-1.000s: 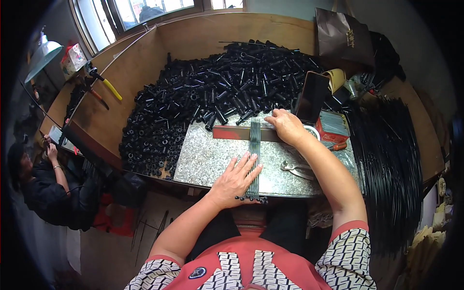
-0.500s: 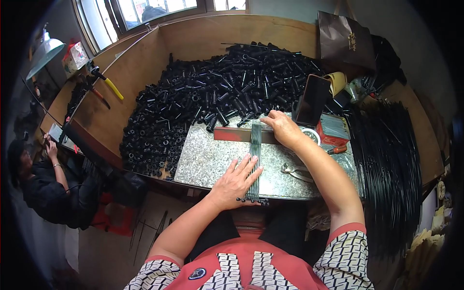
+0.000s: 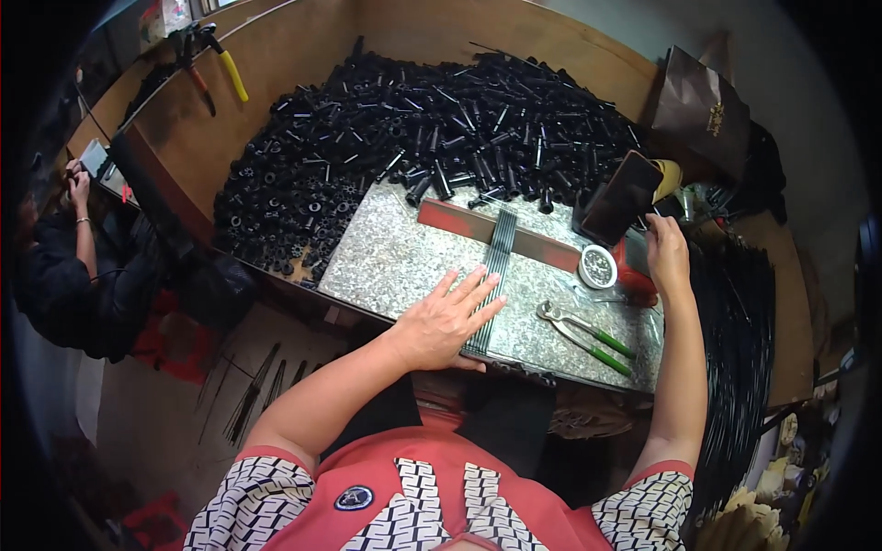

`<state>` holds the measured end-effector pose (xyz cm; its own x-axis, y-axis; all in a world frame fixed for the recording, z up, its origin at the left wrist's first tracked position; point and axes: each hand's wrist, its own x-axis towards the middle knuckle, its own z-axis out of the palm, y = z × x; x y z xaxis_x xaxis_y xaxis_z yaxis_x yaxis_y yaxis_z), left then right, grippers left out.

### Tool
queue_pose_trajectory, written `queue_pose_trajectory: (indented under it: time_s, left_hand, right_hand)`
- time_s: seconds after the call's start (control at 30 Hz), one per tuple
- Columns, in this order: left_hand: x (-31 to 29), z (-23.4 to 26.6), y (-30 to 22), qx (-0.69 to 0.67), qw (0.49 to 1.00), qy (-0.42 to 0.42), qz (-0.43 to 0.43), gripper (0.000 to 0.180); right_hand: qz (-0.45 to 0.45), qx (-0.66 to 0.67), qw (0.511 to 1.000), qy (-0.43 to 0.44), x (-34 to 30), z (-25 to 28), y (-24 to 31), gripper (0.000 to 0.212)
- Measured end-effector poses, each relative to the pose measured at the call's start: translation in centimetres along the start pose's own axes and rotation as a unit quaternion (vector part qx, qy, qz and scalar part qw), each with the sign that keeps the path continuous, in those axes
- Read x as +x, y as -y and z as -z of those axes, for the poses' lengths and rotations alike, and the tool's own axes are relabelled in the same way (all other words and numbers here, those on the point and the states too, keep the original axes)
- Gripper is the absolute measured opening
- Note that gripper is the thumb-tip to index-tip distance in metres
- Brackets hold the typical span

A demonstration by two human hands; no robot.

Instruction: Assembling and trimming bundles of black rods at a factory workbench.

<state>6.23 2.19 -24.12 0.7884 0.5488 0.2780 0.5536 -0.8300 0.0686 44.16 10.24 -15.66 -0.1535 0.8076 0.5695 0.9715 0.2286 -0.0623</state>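
The left hand [image 3: 441, 323] lies with fingers spread over thin black rods [image 3: 501, 242] on the speckled board [image 3: 386, 262]. The right hand [image 3: 669, 253] is at the board's far right corner. Green-handled pincers [image 3: 610, 341] lie on the board's right part; black tubular parts [image 3: 441, 119] are heaped beyond the board.

Thin dark rods [image 3: 502, 240] lie side by side in 1 flat row, far ends slanting right, over the bar [image 3: 452, 222]

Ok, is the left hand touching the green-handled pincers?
Apart: the head view shows bare speckled tabletop between the left hand and the green-handled pincers.
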Motion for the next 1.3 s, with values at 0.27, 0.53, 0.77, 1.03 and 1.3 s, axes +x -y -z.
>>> queue_pose_trajectory:
  time_s: [0.27,0.53,0.77,1.03,1.3]
  left_hand:
    - [0.0,0.7,-0.3,-0.011,1.000,-0.016,0.020,0.064]
    - [-0.2,1.3,-0.6,-0.059,0.998,0.005,0.011,0.101]
    - [-0.2,4.2,-1.2,-0.180,0.980,-0.083,-0.005,0.097]
    - [1.8,12.3,-3.9,-0.596,0.788,-0.138,-0.076,0.047]
    - [1.9,12.5,-4.4,-0.541,0.813,-0.214,-0.030,0.015]
  right_hand:
    - [-0.162,-0.088,0.950,0.252,-1.6,-0.2,-3.4,0.014]
    - [-0.026,-0.136,0.969,0.203,-2.6,0.0,-3.6,0.008]
    - [-0.083,-0.095,0.990,0.069,-3.0,2.2,-3.5,0.011]
    - [-0.100,0.276,0.954,-0.054,-2.2,9.5,8.0,0.017]
    - [0.173,0.230,0.958,-0.013,-5.2,15.2,18.7,0.046]
